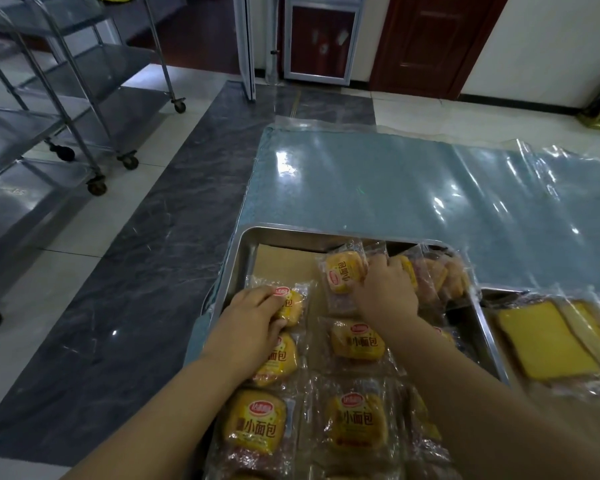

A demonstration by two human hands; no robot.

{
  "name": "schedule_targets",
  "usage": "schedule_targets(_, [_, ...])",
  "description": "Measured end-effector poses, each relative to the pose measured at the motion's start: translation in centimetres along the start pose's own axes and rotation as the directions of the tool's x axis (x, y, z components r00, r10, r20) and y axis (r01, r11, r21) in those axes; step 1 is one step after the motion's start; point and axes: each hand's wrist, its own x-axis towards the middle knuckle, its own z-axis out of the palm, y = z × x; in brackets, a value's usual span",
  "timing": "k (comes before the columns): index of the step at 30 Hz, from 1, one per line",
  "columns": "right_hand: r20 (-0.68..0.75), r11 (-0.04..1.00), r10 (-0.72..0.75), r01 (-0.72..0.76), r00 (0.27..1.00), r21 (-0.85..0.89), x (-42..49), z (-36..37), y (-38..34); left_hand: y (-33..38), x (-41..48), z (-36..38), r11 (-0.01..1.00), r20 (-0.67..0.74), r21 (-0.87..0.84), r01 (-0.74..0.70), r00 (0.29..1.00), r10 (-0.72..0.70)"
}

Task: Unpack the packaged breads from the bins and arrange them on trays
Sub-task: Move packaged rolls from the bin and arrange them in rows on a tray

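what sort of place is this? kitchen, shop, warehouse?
Probably a canteen or food-service back room, not certain. Clues: wheeled stainless steel racks, a metal tray filled with packaged small breads, and a plastic-covered table.

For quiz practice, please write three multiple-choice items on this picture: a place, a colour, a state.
1. Where is the left hand? A on a bread packet in the steel tray; B on a cup; C on a knife.
2. The table cover is: A red; B light blue; C black.
3. The tray's far left corner: A bare brown paper; B full of packets; C under a lid.
Answers: 1 A, its fingers curl on the packet; 2 B, it looks pale blue; 3 A, paper shows bare.
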Motion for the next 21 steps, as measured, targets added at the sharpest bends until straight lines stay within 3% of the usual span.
schedule_targets(6, [0.138,0.987,0.032,-0.053,0.990,0.154,0.8,-0.4,0.0,0.3,0.3,-0.8,0.996,0.035,-0.055,0.067,0.997,-0.065])
schedule_targets(11, [0.078,0.856,0.041,-0.076,0.996,0.512,0.5,-1.6,-0.5,1.5,1.1,-1.6,0.969,-0.020,-0.197,0.146,0.988,-0.153])
schedule_targets(16, [0.093,0.703,-0.017,-0.054,0.996,0.709,-0.8,-2.2,-2.0,4.3,3.1,-2.3,0.769,0.106,-0.566,0.298,0.951,-0.291])
schedule_targets(19, [0.130,0.729,-0.099,-0.017,0.987,0.684,-1.4,-1.7,-2.3,4.7,4.4,-2.6,0.588,0.107,-0.731,0.347,0.909,-0.403])
schedule_targets(21, [0.134,0.756,-0.115,-0.001,0.984,0.654,-1.4,-1.5,-1.7,3.9,5.4,-3.1,0.591,0.063,-0.740,0.321,0.908,-0.415])
